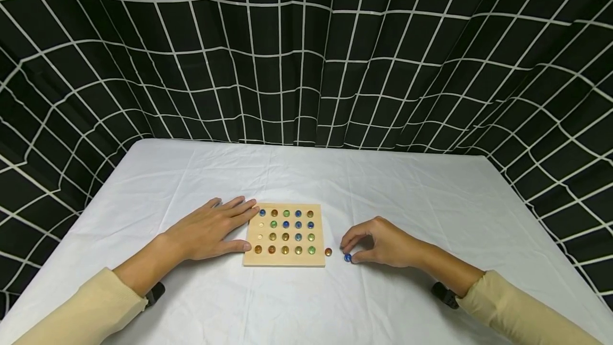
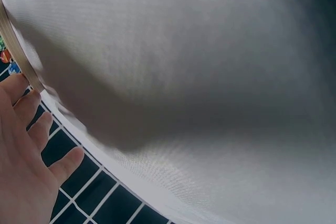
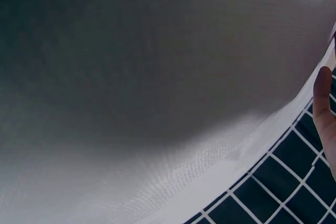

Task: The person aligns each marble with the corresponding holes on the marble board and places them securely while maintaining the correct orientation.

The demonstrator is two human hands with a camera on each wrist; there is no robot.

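A pale wooden board (image 1: 284,261) lies on the table, with rows of red, amber, green and blue glass marbles in its hollows. Two hollows in its left column hold no marble. My left hand (image 1: 206,230) lies flat with spread, straight fingers, its fingertips and thumb on the board's left edge; the left wrist view shows these fingers (image 2: 26,106) at the board's edge. To the right of the board, my right hand (image 1: 383,244) pinches a blue marble (image 1: 347,257) between thumb and fingers, low over the cloth. A reddish-brown marble (image 1: 328,252) sits between that hand and the board.
A white cloth (image 1: 407,185) with faint creases covers the table. Black curtains (image 1: 287,57) with a white grid hang behind and at both sides. Dark wrist devices (image 1: 445,295) show below each sleeve.
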